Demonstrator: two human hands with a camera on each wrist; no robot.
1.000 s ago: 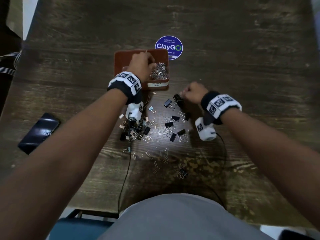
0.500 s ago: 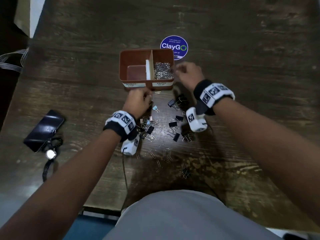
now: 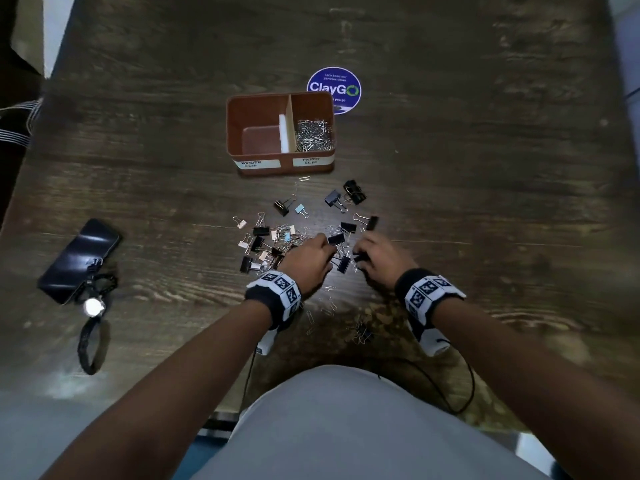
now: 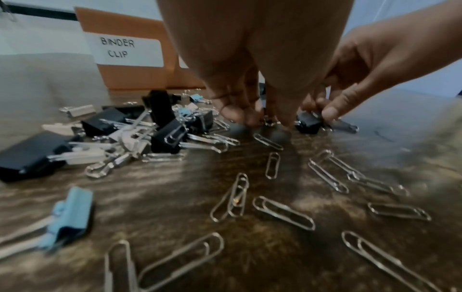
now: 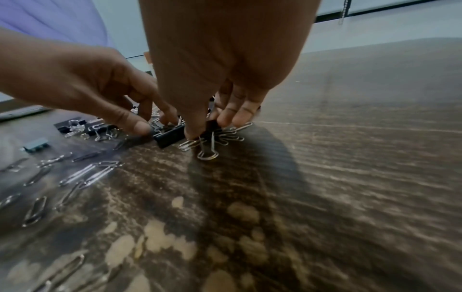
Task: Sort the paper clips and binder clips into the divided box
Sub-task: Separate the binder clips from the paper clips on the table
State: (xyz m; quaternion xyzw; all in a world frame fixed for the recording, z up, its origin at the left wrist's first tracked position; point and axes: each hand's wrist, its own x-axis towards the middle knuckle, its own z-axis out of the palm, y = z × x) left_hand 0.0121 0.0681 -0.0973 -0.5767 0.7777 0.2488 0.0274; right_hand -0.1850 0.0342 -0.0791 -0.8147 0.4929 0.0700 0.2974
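The brown divided box (image 3: 235,133) stands at the table's middle; its "BINDER CLIP" half is empty and its "PAPER CLIP" half holds silver paper clips (image 3: 313,135). Mixed binder clips (image 3: 263,244) and loose paper clips (image 4: 282,212) lie scattered in front of it. My left hand (image 3: 329,247) reaches down into the pile, thumb and forefinger pinching the wire handles of a black binder clip (image 5: 170,135). Close beside it, my right hand (image 5: 207,128) pinches another black binder clip (image 4: 307,123) against the table.
A black phone (image 3: 79,258) with a strap and key ring (image 3: 91,306) lies at the left. A blue round ClayGo sticker (image 3: 334,90) sits behind the box. Thin black cables (image 3: 464,386) run from my wrists over the near table edge.
The left hand left the box's paper clip half and came back to the pile. The right hand went up beside the box, then returned. Both now pinch clips near each other.
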